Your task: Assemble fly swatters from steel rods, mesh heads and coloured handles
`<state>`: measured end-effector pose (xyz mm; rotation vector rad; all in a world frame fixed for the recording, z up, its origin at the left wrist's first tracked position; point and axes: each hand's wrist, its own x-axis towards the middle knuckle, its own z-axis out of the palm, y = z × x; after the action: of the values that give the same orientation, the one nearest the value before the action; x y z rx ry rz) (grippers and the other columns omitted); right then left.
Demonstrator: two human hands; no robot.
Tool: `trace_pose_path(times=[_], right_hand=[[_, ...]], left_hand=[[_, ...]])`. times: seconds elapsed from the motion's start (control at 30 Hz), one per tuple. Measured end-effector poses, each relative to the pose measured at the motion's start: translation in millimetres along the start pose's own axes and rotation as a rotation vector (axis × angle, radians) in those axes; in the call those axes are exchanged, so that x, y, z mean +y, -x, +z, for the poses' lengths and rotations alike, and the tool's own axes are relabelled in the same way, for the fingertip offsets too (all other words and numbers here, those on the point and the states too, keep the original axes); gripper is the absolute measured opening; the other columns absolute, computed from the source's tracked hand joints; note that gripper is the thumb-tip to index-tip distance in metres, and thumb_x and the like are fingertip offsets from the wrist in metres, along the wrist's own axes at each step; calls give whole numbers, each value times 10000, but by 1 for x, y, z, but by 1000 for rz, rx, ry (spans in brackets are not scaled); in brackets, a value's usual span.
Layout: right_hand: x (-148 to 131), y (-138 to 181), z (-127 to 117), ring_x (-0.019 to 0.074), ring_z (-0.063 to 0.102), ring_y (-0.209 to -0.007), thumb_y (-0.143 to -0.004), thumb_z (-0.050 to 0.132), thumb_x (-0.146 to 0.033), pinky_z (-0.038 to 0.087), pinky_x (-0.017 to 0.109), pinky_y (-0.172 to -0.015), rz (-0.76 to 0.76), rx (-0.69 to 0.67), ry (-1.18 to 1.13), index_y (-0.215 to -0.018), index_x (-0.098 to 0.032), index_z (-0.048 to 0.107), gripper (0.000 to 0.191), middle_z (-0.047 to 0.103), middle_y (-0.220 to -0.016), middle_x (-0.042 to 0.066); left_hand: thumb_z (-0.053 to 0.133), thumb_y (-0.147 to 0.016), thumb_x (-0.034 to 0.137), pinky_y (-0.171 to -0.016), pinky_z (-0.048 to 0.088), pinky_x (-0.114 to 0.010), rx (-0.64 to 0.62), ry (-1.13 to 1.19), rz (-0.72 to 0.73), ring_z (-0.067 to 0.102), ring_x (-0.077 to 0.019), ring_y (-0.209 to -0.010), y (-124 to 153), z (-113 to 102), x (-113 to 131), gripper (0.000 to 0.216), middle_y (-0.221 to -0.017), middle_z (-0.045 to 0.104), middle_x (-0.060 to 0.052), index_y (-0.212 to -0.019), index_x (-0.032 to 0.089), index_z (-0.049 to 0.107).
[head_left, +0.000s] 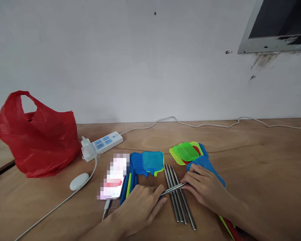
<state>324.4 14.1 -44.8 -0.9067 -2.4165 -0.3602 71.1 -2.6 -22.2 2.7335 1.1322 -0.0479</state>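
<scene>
Between my two hands runs a thin metal rod [172,189], held level above the table. My left hand [142,206] is closed around its left end, where a bit of blue shows at the fingers. The fingers of my right hand [202,183] pinch the rod's other end. Just behind the right hand is a blue mesh fly swatter head [203,162], partly covered by it; I cannot tell whether the hand touches it. Under the held rod several loose metal rods [182,204] lie side by side. Blue and green handles [128,185] lie beyond my left hand, partly hidden.
Mesh heads lie in a blue pile [153,161] and a green pile [187,151]. Left are a lit phone [114,179] on a cable, a white oval device [79,181], a power strip [106,142] and a red plastic bag [47,144]. A wall stands behind the table.
</scene>
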Motion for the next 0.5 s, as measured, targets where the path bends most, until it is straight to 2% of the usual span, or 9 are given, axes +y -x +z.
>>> trace_pose_path(times=[0.27,0.5], right_hand=[[-3,-8,-12,207,635,-693,-1007,433,-141,468,331,-621,-93,-60,32,-839,-186,645,275,715,-790,54],[-5,-8,-16,211,645,-688,-1018,419,-167,454,338,-620,-60,-91,35,-849,-185,638,278,700,-778,40]], left_hand=[[215,-1085,351,-645,475,-355,-26,-40,-27,692,-288,-748,-1,-3,7,346,-860,712,-80,-1050,203,526],[354,-1057,305,-724,490,-369,37,241,-34,691,-278,-890,6,-11,8,181,-1028,704,-46,-1185,247,468]])
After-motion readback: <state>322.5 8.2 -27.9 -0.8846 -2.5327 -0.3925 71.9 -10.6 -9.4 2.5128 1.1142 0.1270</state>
